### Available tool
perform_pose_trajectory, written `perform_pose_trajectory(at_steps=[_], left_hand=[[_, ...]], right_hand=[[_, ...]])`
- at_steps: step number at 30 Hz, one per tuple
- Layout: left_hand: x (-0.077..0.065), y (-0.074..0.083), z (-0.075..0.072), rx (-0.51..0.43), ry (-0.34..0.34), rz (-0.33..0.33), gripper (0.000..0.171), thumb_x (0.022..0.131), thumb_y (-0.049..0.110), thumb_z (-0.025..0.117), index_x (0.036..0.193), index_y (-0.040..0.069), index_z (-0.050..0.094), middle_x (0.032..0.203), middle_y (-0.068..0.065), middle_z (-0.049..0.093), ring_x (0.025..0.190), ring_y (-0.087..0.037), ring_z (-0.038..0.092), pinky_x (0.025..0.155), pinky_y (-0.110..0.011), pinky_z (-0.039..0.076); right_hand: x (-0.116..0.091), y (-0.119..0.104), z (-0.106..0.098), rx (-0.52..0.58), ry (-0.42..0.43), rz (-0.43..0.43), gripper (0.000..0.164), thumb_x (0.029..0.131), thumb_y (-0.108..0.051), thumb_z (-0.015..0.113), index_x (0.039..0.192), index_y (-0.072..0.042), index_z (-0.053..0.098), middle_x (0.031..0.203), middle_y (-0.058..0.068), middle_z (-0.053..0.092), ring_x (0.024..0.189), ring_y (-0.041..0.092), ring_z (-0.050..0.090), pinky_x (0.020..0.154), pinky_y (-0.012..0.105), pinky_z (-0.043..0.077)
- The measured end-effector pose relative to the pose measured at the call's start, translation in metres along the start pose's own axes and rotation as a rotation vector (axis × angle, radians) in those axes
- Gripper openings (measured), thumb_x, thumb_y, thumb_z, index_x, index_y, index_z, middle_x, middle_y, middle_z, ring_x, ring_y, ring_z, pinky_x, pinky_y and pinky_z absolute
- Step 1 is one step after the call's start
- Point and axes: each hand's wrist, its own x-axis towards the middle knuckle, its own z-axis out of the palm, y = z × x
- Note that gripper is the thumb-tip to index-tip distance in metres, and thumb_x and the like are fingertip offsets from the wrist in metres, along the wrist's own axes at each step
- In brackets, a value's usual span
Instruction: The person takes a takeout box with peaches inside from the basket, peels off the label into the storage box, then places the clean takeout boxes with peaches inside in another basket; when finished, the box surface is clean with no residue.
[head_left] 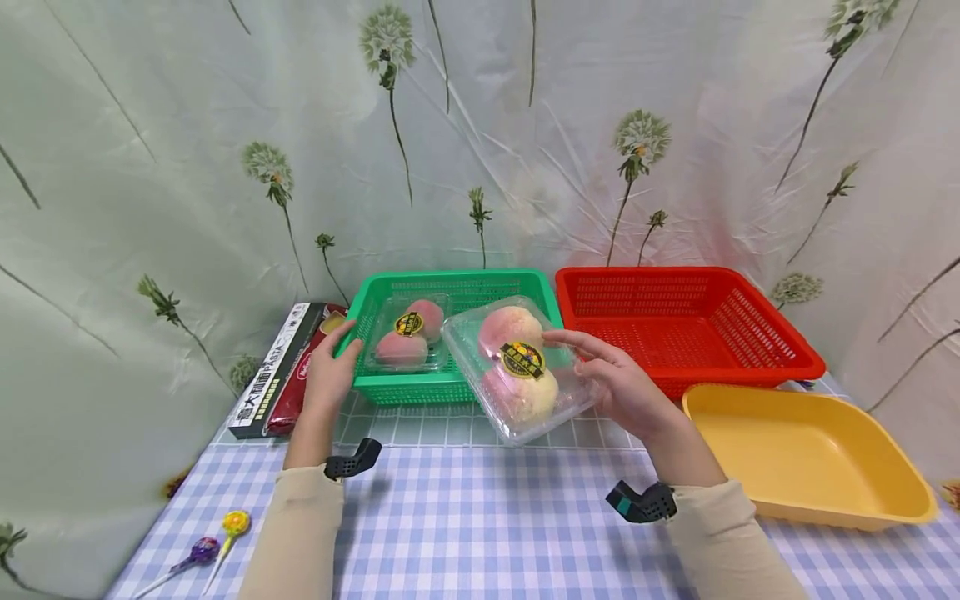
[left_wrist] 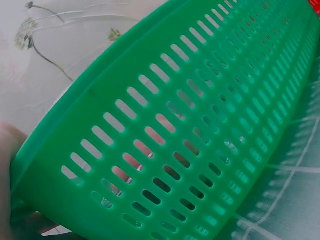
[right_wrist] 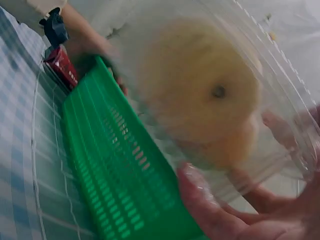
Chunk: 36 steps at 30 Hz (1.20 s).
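My right hand [head_left: 630, 387] grips a clear plastic box of peaches [head_left: 517, 367] by its right side, tilted above the front of the green basket [head_left: 420, 389]. Two pink and yellow peaches lie inside it, under a black and gold label. In the right wrist view, the thumb and fingers hold the clear box's edge [right_wrist: 280, 45]. At the basket's left end, my left hand [head_left: 330, 371] holds the rim; part of this grip is hidden in the left wrist view. Inside the basket sits another clear box of peaches [head_left: 411, 333] with a similar label.
A red basket [head_left: 690, 358] stands right of the green one, with a yellow tray [head_left: 810, 450] in front of it. To the left lies a black and red pasta package [head_left: 281, 375]. Two lollipops [head_left: 235, 525] rest on the checked tablecloth [head_left: 480, 517] at front left.
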Motion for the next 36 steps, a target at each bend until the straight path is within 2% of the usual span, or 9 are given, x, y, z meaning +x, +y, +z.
perform_pose_trajectory(at_steps=[4,7,10,16,19,22,26,31,36], left_hand=[[-0.003,-0.001,-0.001,0.101,0.097,0.049,0.046,0.101,0.028,0.051,0.146,0.017,0.052,0.152,-0.016,0.047,0.133,-0.033,0.047,0.11,-0.053,0.039],[-0.005,-0.001,-0.001,0.178,0.161,0.114,0.043,0.1,0.027,0.052,0.14,0.011,0.057,0.145,-0.02,0.051,0.133,-0.037,0.047,0.11,-0.056,0.037],[-0.008,0.005,0.001,0.211,0.221,0.191,0.04,0.1,0.024,0.053,0.134,0.006,0.061,0.14,-0.022,0.055,0.129,-0.039,0.051,0.107,-0.057,0.039],[-0.021,0.031,0.009,0.108,0.355,0.414,0.026,0.098,0.014,0.058,0.119,0.005,0.07,0.128,-0.014,0.066,0.123,-0.032,0.058,0.105,-0.051,0.043],[-0.031,0.046,0.012,0.004,0.345,0.512,0.023,0.099,0.012,0.057,0.115,0.007,0.072,0.119,-0.012,0.071,0.112,-0.02,0.065,0.098,-0.037,0.049],[-0.042,0.058,0.016,-0.111,0.217,0.599,0.021,0.1,0.011,0.057,0.114,0.006,0.071,0.11,-0.015,0.073,0.093,-0.009,0.069,0.084,-0.02,0.051],[-0.056,0.071,0.024,-0.189,-0.082,0.686,0.019,0.1,0.008,0.056,0.113,0.002,0.069,0.108,-0.019,0.073,0.084,-0.01,0.071,0.076,-0.016,0.056],[-0.069,0.079,0.038,-0.092,-0.42,0.767,0.021,0.1,0.007,0.056,0.117,0.007,0.069,0.111,-0.01,0.073,0.09,-0.014,0.072,0.08,-0.026,0.059],[-0.078,0.08,0.055,-0.001,-0.637,0.802,0.026,0.1,0.012,0.059,0.124,0.013,0.066,0.121,-0.006,0.071,0.102,-0.019,0.071,0.088,-0.034,0.057]], right_hand=[[-0.004,0.007,-0.008,-0.043,-0.085,0.005,0.044,0.097,-0.006,0.045,0.137,-0.018,0.058,0.147,-0.003,0.046,0.127,0.024,0.052,0.094,0.04,0.056],[-0.005,0.013,-0.016,-0.072,-0.161,-0.033,0.045,0.096,-0.003,0.044,0.137,-0.015,0.058,0.146,-0.004,0.049,0.135,0.019,0.041,0.101,0.039,0.051],[-0.006,0.018,-0.023,-0.081,-0.272,-0.083,0.048,0.094,0.001,0.042,0.138,-0.013,0.057,0.145,-0.006,0.052,0.137,0.014,0.042,0.104,0.038,0.048],[-0.004,0.027,-0.029,-0.111,-0.417,-0.097,0.049,0.093,0.002,0.038,0.138,-0.006,0.057,0.145,-0.002,0.055,0.135,0.016,0.045,0.104,0.039,0.047],[-0.004,0.032,-0.031,-0.141,-0.434,-0.065,0.048,0.092,0.0,0.04,0.138,-0.002,0.055,0.144,-0.001,0.056,0.135,0.018,0.045,0.105,0.043,0.045],[-0.004,0.038,-0.033,-0.155,-0.422,-0.027,0.048,0.092,-0.001,0.043,0.138,-0.002,0.056,0.144,-0.003,0.058,0.135,0.016,0.045,0.107,0.045,0.042],[-0.004,0.046,-0.037,-0.148,-0.406,-0.027,0.048,0.093,-0.003,0.042,0.139,-0.003,0.056,0.144,-0.003,0.058,0.136,0.016,0.045,0.108,0.047,0.037],[-0.003,0.054,-0.042,-0.115,-0.416,-0.018,0.046,0.096,-0.007,0.04,0.139,-0.002,0.056,0.142,-0.002,0.06,0.135,0.016,0.047,0.108,0.047,0.037],[0.0,0.061,-0.044,-0.099,-0.456,0.02,0.046,0.098,-0.009,0.039,0.142,-0.004,0.054,0.142,0.003,0.061,0.135,0.019,0.048,0.106,0.044,0.045]])
